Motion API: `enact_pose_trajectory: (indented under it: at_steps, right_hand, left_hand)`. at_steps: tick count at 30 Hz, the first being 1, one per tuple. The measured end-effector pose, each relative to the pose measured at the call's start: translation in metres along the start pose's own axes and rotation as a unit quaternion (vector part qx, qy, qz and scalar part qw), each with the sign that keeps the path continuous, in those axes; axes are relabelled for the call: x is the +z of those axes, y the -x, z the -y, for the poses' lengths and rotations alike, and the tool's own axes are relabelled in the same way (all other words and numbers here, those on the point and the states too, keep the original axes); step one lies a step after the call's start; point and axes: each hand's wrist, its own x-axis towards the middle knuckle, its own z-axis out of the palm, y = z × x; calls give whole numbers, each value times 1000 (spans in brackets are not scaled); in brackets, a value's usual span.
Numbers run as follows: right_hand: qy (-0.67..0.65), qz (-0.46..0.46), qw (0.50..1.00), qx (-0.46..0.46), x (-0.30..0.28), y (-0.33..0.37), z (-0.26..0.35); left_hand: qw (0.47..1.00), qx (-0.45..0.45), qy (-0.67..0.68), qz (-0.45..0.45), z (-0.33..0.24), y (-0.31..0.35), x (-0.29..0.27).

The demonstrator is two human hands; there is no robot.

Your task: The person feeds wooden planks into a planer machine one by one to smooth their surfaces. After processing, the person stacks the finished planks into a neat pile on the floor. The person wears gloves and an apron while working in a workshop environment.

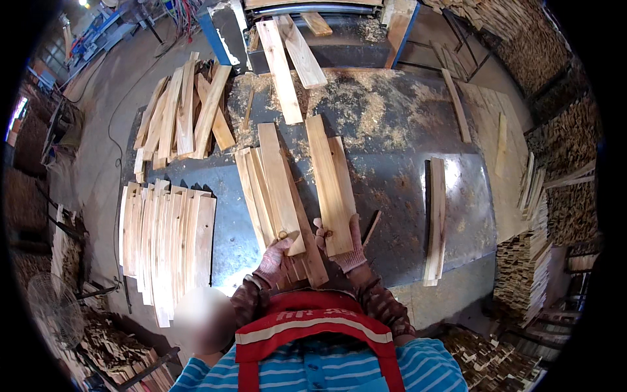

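Two gloved hands over sawdust-strewn counter (405,189): left hand (273,256) grasping fanned wooden slats (277,189), right hand (343,245) clenched on paired planks (330,183).

No packages, labels, signs or screens.

Single head view, looking steeply down, close over metal worktable (405,163).

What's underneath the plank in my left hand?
Under the plank gripped by your left hand lies a fanned stack of planks on the dusty metal table. The table surface beneath that stack is covered.
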Motion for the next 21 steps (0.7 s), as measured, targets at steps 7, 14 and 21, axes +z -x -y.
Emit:
enact_pose_trajectory:
  at_steps: [7, 14, 21]
  right_hand:
    - [189, 46, 981, -13, 3, -1, 3]
    - [726, -173, 650, -142, -44, -2, 26]
    - [875, -373, 252, -179, -14, 36, 6]
  left_hand:
    - [980, 69, 184, 36, -11, 18, 32]
    - [977, -7, 200, 73, -22, 8, 0]
    - [909, -116, -391, -91, -1, 11, 28]
